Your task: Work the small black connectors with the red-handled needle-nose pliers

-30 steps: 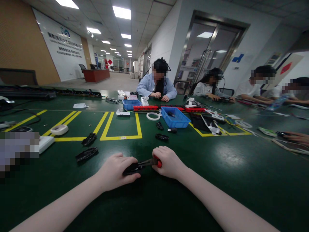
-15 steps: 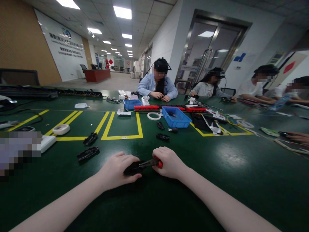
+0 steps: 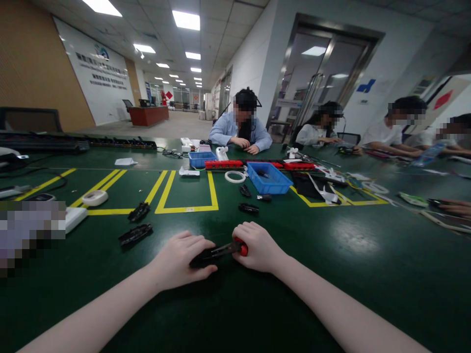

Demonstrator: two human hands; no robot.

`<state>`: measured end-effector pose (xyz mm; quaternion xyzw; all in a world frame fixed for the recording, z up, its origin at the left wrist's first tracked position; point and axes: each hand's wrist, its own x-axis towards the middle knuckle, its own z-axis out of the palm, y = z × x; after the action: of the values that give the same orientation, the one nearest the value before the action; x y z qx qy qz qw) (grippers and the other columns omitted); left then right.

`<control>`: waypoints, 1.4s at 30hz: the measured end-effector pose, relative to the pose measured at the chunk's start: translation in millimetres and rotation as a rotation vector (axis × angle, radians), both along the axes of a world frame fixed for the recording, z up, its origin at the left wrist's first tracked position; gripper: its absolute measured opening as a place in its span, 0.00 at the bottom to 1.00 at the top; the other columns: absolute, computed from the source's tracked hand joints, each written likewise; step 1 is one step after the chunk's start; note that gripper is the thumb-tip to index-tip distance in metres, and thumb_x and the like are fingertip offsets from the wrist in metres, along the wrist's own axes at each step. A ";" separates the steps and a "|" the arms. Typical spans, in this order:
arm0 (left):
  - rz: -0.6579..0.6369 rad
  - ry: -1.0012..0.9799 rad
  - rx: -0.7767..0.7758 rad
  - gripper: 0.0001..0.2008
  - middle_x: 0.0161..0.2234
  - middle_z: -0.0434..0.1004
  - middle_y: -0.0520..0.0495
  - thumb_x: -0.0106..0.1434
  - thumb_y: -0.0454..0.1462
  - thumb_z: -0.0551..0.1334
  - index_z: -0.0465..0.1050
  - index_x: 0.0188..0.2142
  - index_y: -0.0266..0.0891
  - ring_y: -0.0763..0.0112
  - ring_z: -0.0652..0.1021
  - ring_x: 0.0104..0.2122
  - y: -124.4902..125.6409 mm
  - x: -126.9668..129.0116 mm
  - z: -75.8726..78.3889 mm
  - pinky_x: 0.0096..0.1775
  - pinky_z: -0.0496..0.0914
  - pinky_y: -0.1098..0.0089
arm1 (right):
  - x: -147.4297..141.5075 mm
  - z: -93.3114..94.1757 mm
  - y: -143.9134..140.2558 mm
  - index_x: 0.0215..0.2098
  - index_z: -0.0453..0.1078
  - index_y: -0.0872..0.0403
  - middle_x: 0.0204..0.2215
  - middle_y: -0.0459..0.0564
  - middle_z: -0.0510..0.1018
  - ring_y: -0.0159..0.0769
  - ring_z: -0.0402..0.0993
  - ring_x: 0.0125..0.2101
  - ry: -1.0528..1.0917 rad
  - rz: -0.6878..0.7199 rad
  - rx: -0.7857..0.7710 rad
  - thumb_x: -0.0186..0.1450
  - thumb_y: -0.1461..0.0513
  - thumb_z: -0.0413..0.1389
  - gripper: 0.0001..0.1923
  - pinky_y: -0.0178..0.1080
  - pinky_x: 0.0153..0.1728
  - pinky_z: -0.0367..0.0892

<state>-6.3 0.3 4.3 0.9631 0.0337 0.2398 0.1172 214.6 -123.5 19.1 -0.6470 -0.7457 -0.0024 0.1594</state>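
Low over the green table, my left hand (image 3: 186, 259) is closed round a dark plastic part (image 3: 200, 258), its thumb below and its fingers on top. Most of that part is hidden by the fingers, so its kind cannot be made out. My right hand (image 3: 257, 246) is wrapped round the red handles of a pair of pliers (image 3: 224, 250). The pliers' metal jaws point left and reach to the dark part; whether they grip it is too dark to tell. Two similar black plastic pieces (image 3: 135, 235) lie left of my left hand.
Ahead stands a blue bin (image 3: 270, 181) with something dark inside, near another black piece (image 3: 249, 208) and a white ring (image 3: 235, 176). Red strips (image 3: 223, 164) run behind. A white round device (image 3: 94, 197) lies left. Across the table sits a person (image 3: 241, 127); several others work at right.
The pliers' jaws have tilted slightly and lie more over the dark part. Both my hands stay nearly in place. A person at the right back has shifted their arms.
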 end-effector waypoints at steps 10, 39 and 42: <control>-0.006 0.025 0.001 0.12 0.37 0.81 0.47 0.65 0.42 0.61 0.72 0.47 0.40 0.67 0.78 0.32 1.1 0.4 1.0 0.36 0.68 0.65 | -0.2 1.2 0.3 0.30 0.62 0.52 0.28 0.45 0.72 0.35 0.66 0.30 -0.009 0.006 -0.004 0.57 0.62 0.61 0.10 0.39 0.34 0.59; -0.017 0.043 -0.025 0.11 0.36 0.80 0.48 0.65 0.40 0.62 0.72 0.47 0.40 0.66 0.78 0.32 0.9 0.7 3.2 0.37 0.67 0.65 | 0.0 0.6 -0.4 0.30 0.62 0.52 0.29 0.46 0.73 0.35 0.66 0.30 0.005 0.013 0.010 0.58 0.62 0.60 0.09 0.39 0.34 0.59; -0.021 0.063 -0.035 0.11 0.37 0.81 0.49 0.65 0.39 0.62 0.71 0.47 0.41 0.66 0.78 0.32 0.8 0.2 4.1 0.37 0.67 0.65 | 0.0 0.4 -0.4 0.30 0.62 0.52 0.29 0.46 0.73 0.35 0.66 0.30 0.004 0.017 0.005 0.57 0.63 0.60 0.10 0.39 0.34 0.59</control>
<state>-6.1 1.1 8.4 0.9684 0.0314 0.2073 0.1354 214.6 -123.9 19.6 -0.6403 -0.7508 -0.0016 0.1623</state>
